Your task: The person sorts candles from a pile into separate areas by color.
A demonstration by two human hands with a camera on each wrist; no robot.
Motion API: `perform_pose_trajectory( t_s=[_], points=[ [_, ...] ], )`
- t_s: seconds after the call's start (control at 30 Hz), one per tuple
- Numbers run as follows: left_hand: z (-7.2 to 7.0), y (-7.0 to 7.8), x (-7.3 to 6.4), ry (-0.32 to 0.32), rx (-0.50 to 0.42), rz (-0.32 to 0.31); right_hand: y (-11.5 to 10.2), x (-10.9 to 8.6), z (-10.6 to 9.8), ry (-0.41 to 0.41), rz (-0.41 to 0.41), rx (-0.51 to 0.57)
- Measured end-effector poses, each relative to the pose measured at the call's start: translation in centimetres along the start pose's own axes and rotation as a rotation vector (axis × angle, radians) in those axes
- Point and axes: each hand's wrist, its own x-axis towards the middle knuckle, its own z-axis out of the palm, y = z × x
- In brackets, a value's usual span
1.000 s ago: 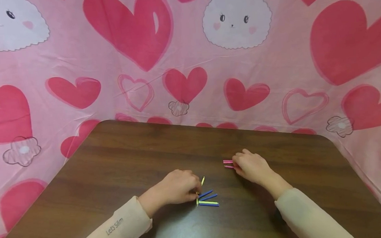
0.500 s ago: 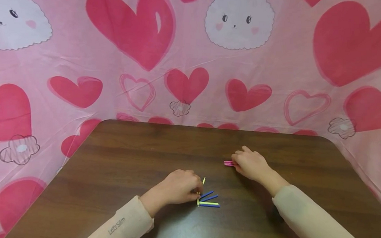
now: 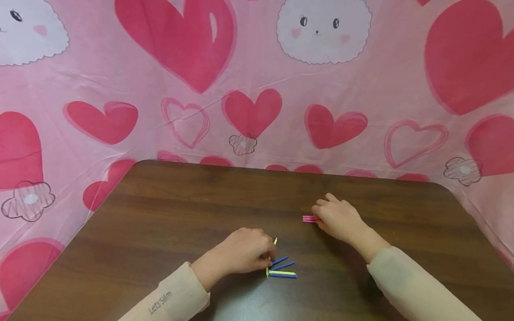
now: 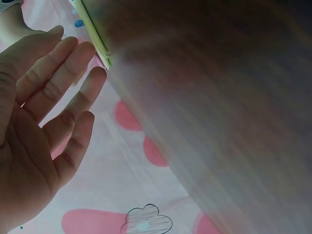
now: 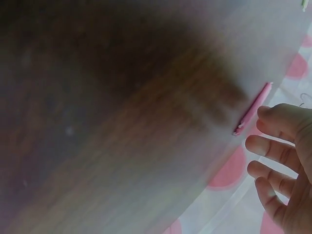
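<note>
In the head view my left hand (image 3: 247,250) is over the left end of a small group of thin sticks. Its fingers are fairly straight in the left wrist view, with the tips near a yellow stick (image 4: 97,39). Blue sticks (image 3: 284,266) fan out to the right, beside another yellow stick (image 3: 283,273). Farther back and to the right, my right hand (image 3: 339,217) has its thumb and forefinger at a small bunch of pink sticks (image 3: 308,219), seeming to pinch them together on the table. That hand hides their right ends.
Both hands work over a brown wooden table (image 3: 197,199) with rounded far corners. Behind it hangs a pink cloth (image 3: 255,71) printed with hearts and rabbit faces. A strip of bare wood separates the pink sticks from the yellow and blue ones.
The pink sticks, slightly spread a second ago, now lie close together at my right hand. My left hand has barely shifted; the yellow and blue sticks look the same.
</note>
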Motion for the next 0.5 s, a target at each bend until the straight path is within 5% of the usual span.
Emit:
perform_pose_trajectory(
  t_s=[0.5],
  points=[
    [0.0, 0.1, 0.5, -0.032, -0.019, -0.026, -0.4, -2.4, -1.6, 0.065, -0.001, 0.06]
  ],
)
